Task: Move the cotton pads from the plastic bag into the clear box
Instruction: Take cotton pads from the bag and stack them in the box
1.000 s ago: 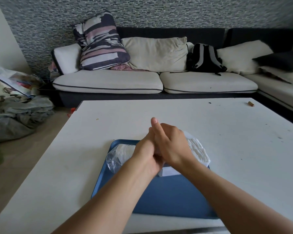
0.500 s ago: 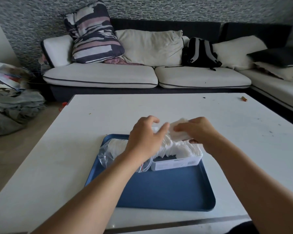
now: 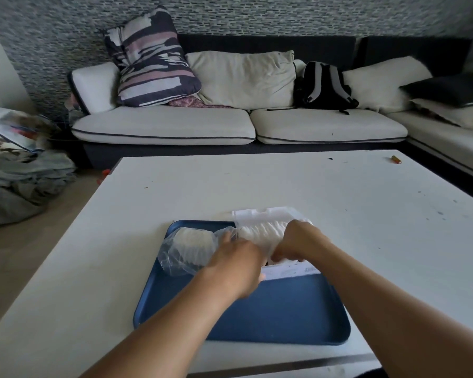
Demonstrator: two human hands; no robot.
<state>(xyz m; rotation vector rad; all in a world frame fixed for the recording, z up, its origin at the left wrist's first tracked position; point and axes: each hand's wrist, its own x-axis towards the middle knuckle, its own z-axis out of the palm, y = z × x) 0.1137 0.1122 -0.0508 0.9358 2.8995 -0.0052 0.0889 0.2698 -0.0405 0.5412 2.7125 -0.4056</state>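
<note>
— White cotton pads [image 3: 260, 231], where are they?
— Under the right hand [image 3: 298, 242], whose curled fingers press a row into the clear box [image 3: 290, 270] at the blue tray's [image 3: 271, 309] far right corner.
— And the left hand [image 3: 236, 266]?
— Blurred, grip unclear, beside the plastic bag [image 3: 186, 251] holding more pads at the tray's far left corner, on the white tabletop [image 3: 366, 214].

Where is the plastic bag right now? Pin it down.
In the head view, the plastic bag lies in the blue tray's far left corner, just left of the clear box, with the left hand at its right edge.
</note>
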